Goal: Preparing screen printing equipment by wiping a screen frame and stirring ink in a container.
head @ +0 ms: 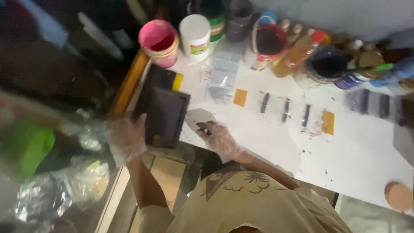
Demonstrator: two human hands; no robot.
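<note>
white table, three dark strips, two orange patches; left grip grasping dark tray, right grip pinching something small

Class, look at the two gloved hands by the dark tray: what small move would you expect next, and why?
Probably the right hand lifts the small dark bit it pinches over the pale sheet toward the dark tray, since the left hand grips the tray's edge close beside it.
</note>
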